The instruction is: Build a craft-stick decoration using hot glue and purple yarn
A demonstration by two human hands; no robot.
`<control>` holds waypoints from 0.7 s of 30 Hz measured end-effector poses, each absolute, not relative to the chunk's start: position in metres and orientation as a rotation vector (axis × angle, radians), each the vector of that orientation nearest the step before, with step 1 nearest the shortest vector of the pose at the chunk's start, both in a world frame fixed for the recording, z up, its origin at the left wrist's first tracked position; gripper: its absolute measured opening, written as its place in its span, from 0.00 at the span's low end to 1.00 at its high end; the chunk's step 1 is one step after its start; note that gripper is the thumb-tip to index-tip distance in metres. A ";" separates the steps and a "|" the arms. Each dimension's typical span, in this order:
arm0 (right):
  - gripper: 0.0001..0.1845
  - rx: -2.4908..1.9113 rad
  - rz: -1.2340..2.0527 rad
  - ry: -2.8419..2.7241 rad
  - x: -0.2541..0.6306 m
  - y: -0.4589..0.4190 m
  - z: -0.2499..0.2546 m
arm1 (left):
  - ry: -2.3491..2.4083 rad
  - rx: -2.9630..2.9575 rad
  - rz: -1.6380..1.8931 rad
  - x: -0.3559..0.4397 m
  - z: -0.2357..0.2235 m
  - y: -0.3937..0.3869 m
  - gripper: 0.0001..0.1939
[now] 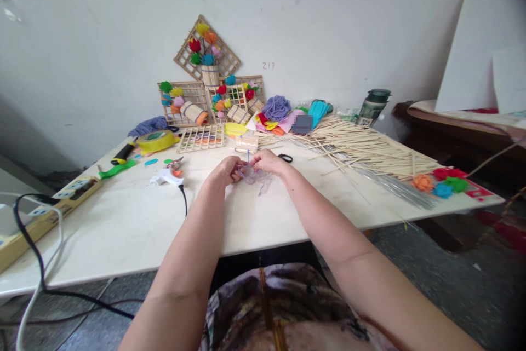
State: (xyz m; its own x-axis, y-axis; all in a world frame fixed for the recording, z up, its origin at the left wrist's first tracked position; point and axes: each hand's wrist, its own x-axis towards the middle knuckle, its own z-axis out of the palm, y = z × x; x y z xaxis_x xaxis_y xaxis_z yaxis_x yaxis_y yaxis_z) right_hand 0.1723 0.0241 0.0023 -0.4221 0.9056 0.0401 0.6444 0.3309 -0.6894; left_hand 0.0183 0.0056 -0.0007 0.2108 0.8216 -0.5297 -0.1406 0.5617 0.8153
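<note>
On white table by wall: L hand & R hand pinch purple mesh.

Plain white wall behind a pale table, grey speckled floor underneath. Dark wooden bench or sideboard on the right, hard to tell which, with white boards leaning there. Soft daylight.

Both hands, left hand and right hand, are pinching pale purple mesh over the white table, beside a glue gun.
</note>
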 end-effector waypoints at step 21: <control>0.16 -1.435 0.677 -2.584 0.182 0.019 0.023 | 1.515 1.164 1.036 0.026 -0.010 -0.001 0.09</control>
